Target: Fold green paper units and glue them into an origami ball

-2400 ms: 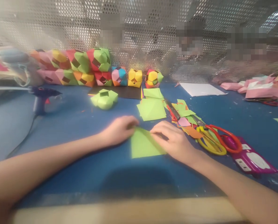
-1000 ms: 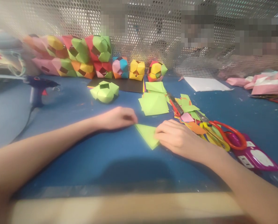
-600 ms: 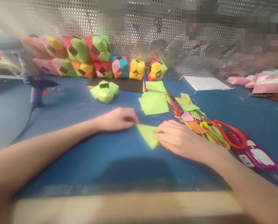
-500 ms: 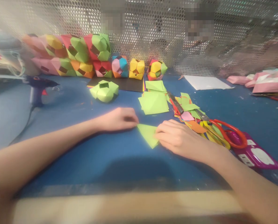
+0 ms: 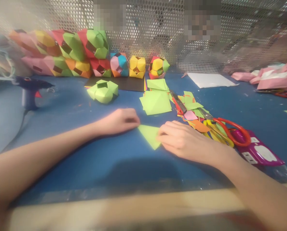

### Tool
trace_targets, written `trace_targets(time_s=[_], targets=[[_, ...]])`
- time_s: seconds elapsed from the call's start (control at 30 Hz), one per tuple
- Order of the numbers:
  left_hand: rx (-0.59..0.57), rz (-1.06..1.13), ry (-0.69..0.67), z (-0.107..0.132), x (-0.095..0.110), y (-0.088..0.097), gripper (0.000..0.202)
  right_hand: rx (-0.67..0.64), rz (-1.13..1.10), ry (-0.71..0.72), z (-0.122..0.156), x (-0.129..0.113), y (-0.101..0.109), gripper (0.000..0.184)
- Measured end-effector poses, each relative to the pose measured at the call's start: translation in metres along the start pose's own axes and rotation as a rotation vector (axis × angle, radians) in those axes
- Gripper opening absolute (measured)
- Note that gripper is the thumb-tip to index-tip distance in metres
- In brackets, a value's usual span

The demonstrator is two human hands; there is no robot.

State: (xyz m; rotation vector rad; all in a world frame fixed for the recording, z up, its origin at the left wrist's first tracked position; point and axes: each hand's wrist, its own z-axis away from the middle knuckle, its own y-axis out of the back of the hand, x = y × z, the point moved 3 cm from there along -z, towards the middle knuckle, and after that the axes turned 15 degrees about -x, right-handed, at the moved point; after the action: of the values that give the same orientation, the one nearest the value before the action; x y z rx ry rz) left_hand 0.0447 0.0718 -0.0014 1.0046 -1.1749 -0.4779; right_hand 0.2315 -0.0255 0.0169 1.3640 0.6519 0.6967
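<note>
A light green paper triangle (image 5: 148, 134) lies on the blue tabletop between my two hands. My left hand (image 5: 121, 121), its fingers curled and pinched together, grips the left corner of the paper. Over the triangle's right part, my right hand (image 5: 175, 138) has its fingers closed on the edge; they cover that corner. Just beyond the triangle is a stack of light green paper sheets (image 5: 156, 102). To its left sits a light green folded paper ball (image 5: 103, 91) with an opening on top.
Colourful folded paper balls (image 5: 97, 45) stand stacked along a perforated metal screen. A glue gun (image 5: 29, 93) with its cord is at left. Right of the stack lie paper scraps (image 5: 191, 104), a cutter (image 5: 179, 102), red-handled scissors (image 5: 239, 132) and a purple packet (image 5: 264, 149).
The whole view has shifted slightly, so everything sits a little higher and further left. Both hands stay on the green paper triangle, nearly unmoved on the table.
</note>
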Motion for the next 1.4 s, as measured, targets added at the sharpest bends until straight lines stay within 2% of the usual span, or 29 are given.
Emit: trace_targets(time_s=[0.3,0.77,0.93,1.13,1.3,1.4], targets=[[0.006,-0.005,0.007,-0.0001,0.0003,0.0002,0.019,-0.006,0.052,0.006,0.0010,-0.0009,0.0008,0.029],[0.000,-0.011,0.004,0.0004,-0.0007,-0.0001,0.018,-0.086,-0.027,-0.031,0.0018,-0.0012,0.0023,0.024],[0.002,-0.023,0.014,0.0008,0.0004,-0.0003,0.018,-0.077,-0.031,-0.027,0.0018,-0.0016,0.0025,0.027],[0.065,-0.034,0.145,-0.0010,0.0060,-0.0025,0.015,-0.072,-0.026,-0.016,0.0021,-0.0031,0.0030,0.028],[0.105,-0.017,0.238,-0.0002,0.0017,-0.0021,0.014,-0.081,-0.040,-0.025,0.0017,-0.0030,0.0030,0.024],[0.200,-0.038,0.273,0.0022,0.0061,0.0029,0.015,-0.082,-0.041,-0.037,0.0009,-0.0030,0.0037,0.023]])
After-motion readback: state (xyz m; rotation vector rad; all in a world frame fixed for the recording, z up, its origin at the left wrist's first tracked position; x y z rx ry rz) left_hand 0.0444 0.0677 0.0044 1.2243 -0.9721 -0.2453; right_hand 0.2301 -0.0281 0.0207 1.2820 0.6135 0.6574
